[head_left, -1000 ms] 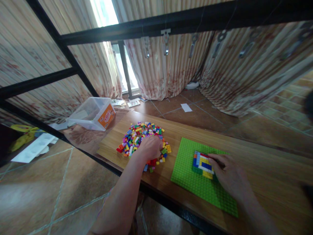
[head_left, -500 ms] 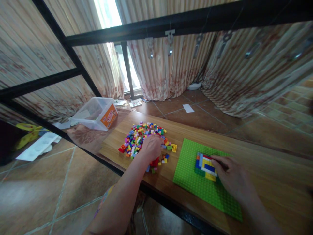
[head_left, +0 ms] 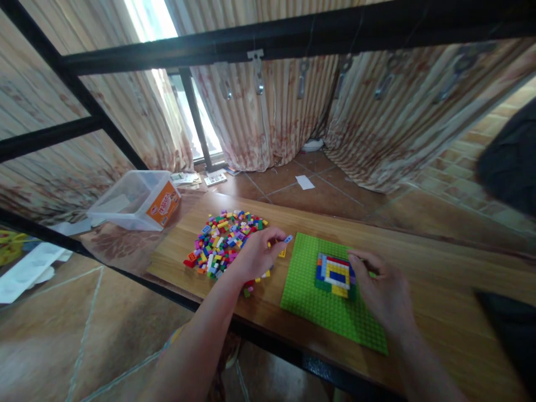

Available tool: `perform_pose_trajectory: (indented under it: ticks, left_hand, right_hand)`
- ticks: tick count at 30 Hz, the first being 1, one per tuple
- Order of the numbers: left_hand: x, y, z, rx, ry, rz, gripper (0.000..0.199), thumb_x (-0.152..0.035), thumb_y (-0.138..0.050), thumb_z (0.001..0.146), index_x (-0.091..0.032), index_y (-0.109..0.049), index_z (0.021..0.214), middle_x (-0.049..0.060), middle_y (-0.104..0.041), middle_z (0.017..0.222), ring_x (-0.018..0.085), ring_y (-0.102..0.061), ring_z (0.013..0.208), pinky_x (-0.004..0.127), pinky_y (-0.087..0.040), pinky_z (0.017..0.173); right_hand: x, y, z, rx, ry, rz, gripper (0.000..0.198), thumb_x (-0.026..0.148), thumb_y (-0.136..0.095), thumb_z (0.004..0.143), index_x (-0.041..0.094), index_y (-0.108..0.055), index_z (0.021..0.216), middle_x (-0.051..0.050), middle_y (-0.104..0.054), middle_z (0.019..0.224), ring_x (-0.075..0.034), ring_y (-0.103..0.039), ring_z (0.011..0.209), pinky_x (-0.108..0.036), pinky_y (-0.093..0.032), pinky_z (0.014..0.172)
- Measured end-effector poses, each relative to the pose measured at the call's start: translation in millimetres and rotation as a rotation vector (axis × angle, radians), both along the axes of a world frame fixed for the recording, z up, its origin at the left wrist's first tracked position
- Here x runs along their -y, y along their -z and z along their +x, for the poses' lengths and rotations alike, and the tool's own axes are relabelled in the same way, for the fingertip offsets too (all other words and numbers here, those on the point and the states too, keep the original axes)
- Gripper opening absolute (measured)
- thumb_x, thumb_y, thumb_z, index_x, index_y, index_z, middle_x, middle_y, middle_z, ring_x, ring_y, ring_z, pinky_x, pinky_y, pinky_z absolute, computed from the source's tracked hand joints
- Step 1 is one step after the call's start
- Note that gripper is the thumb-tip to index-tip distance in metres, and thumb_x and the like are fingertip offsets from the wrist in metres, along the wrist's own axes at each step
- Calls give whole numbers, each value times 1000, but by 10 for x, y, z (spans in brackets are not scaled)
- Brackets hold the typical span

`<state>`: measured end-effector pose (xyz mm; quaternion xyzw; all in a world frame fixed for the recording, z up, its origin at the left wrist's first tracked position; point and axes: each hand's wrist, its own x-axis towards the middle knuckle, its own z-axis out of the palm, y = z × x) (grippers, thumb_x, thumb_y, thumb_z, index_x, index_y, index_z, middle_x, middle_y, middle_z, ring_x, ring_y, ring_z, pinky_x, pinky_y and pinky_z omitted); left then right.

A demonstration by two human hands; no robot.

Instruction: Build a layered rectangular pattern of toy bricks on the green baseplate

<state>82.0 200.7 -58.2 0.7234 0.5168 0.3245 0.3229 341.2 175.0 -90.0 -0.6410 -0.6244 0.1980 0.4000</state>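
Head view: you look down on a wooden bench (head_left: 268, 301), both of your hands in sight above it.
Left hand: your left hand (head_left: 256, 254) reaches over the near right part of the pile, thumb and fingers pinching a light blue brick (head_left: 288, 239).
Light blue brick: it pokes out of your fingertips, just beside the left edge of the green board; its studs face up.
Right hand: your right hand (head_left: 383, 285) is over the right part of the board, thumb and fingers curled toward each other at the build's far right corner; you cannot tell from here whether they grip a piece.
Green board: the studded green board (head_left: 301, 279) lies flat on the bench, to the right of the pile.
Build: the brick build (head_left: 335, 274) sits on the board, a dark blue patch in its middle, yellow and white around that, red toward the far side, light blue and orange at the left, green and yellow at the near side.
Pile: the loose brick pile (head_left: 220, 240) spreads over the bench's left part in many colours, partly hidden by your left hand and forearm.
Yellow brick: a yellow brick (head_left: 282, 253) lies between pile and board, just below your left fingers.
Tub: a clear plastic tub (head_left: 125, 220) with an orange label (head_left: 163, 205) stands beyond the bench's left end.
Paper: a white sheet (head_left: 305, 182) lies on the tiled floor (head_left: 50, 340) behind the bench.
Background: striped curtains (head_left: 251, 128) hang behind a black metal frame (head_left: 167, 54).
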Motion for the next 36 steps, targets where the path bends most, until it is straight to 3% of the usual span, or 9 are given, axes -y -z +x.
perform_pose_trajectory:
  ticks: [3, 7, 13, 16, 19, 24, 36]
  left_hand:
    - [68, 124, 337, 363, 77, -76, 19, -18, -51, 88, -13, -60, 104, 4, -66, 86, 13, -61, 78, 24, -50, 73]
    - [162, 230, 718, 518, 62, -99, 29, -15, -51, 88, -13, -57, 116, 4, -66, 86, 12, -61, 77, 23, -50, 71]
    - [241, 187, 959, 414, 79, -92, 29, -15, -51, 88, -16, -64, 114, 6, -70, 102, 14, -65, 92, 26, -52, 84]
    - [241, 200, 953, 292, 36, -86, 37, -18, -51, 89, -17, -58, 125, 7, -69, 110, 15, -65, 92, 27, -53, 82]
    - [243, 270, 865, 146, -34, -75, 42, -18, -53, 87, -16, -55, 129, 9, -66, 116, 16, -64, 89, 28, -54, 78]
    - [293, 373, 715, 14, -38, -76, 42, -14, -56, 83, -15, -57, 125, 9, -67, 115, 16, -64, 85, 32, -54, 82]
    - [294, 414, 758, -41, 30, -59, 47, -16, -55, 84, -17, -54, 131, 7, -66, 122, 18, -64, 90, 35, -52, 90]
  right_hand:
    - [97, -58, -137, -208, -76, -97, 36, 50, -56, 87, 21, -73, 99, -7, -74, 96, -22, -68, 85, -37, -55, 79]
    - [219, -42, -299, -385, -245, -207, 42, 50, -59, 85, 19, -68, 113, -8, -74, 97, -20, -68, 82, -34, -56, 73]
    - [260, -8, -193, -388, -219, -250, 42, 47, -57, 86, 20, -64, 118, -8, -75, 100, -19, -69, 75, -34, -56, 71]
    - [234, -11, 24, -199, -115, -216, 39, 47, -56, 86, 22, -65, 115, -7, -76, 97, -22, -71, 81, -35, -55, 75]
    - [199, -14, 240, 73, 60, -164, 32, 45, -53, 86, 23, -70, 101, -6, -77, 87, -22, -71, 75, -32, -52, 68]
    - [175, -30, 301, 304, 152, -226, 34, 47, -50, 87, 23, -73, 80, -5, -74, 73, -21, -66, 64, -31, -43, 58]
    - [118, -35, 104, 292, 163, -296, 28, 42, -55, 84, 23, -75, 89, -5, -76, 79, -23, -69, 72, -33, -45, 64]
